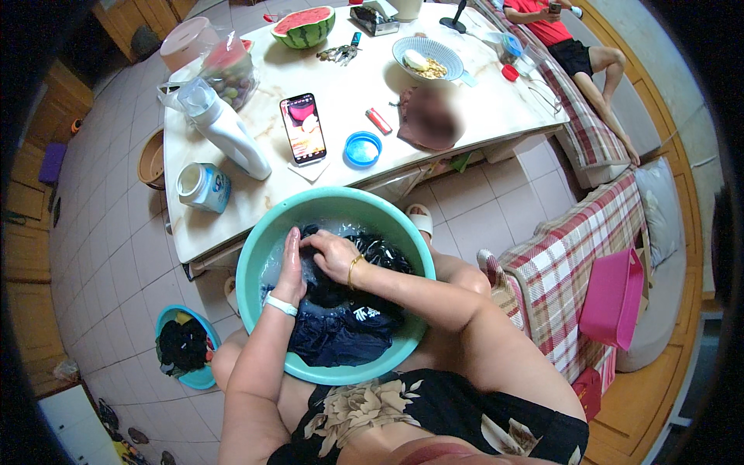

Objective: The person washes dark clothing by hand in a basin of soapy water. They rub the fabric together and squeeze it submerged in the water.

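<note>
A turquoise plastic basin (333, 375) rests on my lap, against the table edge. It holds cloudy, soapy water and wet dark clothing (343, 337), part of it bearing white writing. My left hand (292, 264), with a white band at the wrist, is held on edge at the left side of the wet cloth, fingers straight and palm facing right. Across from it, my right hand (334, 256), wearing a gold bracelet (353, 271), has bent fingers reaching towards the left palm over the dark cloth. Its fingertips are partly hidden, so any grip on the cloth is unclear.
On the marble-patterned table (261, 75) stand a white detergent bottle (226, 131), an open tub (203, 187), a propped phone (303, 128) and a blue lid (363, 149). A small basin of clothes (185, 346) sits on the floor. A person (572, 49) reclines on the sofa.
</note>
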`<action>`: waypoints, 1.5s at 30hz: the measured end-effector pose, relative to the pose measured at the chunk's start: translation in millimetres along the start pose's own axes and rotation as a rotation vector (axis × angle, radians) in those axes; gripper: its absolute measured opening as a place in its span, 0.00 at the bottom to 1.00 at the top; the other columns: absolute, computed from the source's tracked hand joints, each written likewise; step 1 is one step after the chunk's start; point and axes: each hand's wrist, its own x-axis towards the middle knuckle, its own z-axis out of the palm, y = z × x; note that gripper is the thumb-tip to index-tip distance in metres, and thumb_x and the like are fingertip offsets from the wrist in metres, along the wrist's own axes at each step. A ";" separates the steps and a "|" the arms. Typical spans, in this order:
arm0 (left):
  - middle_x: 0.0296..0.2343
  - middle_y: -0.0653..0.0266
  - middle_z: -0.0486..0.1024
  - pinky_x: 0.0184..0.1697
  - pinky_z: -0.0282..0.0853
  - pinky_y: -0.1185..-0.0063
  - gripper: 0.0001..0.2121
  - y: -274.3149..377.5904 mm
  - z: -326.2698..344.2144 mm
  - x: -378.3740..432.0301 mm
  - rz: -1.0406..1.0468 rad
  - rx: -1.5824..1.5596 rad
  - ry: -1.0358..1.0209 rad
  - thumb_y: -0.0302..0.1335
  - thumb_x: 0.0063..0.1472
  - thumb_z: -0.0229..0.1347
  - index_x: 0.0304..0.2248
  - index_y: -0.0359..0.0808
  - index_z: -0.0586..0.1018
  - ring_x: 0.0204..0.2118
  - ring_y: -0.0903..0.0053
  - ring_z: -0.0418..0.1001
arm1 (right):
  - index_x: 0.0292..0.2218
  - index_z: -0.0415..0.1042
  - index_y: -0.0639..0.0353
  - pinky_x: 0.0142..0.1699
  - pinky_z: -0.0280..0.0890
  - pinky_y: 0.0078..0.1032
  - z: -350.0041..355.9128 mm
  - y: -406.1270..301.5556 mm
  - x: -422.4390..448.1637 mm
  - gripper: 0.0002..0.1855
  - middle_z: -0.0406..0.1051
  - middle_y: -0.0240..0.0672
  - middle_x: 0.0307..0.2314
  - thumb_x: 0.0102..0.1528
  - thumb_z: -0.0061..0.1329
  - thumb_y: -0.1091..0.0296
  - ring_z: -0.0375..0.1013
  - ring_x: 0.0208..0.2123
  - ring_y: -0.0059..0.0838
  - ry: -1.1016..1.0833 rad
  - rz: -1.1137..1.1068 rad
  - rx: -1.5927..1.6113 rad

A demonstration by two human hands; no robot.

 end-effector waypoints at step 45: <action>0.39 0.36 0.74 0.49 0.67 0.61 0.22 17.4 -4.5 -30.9 0.434 1.253 0.074 0.39 0.64 0.53 0.46 0.25 0.72 0.45 0.43 0.72 | 0.34 0.74 0.57 0.41 0.71 0.41 -32.6 35.4 12.4 0.18 0.74 0.47 0.31 0.53 0.54 0.50 0.76 0.35 0.48 0.028 0.152 -0.465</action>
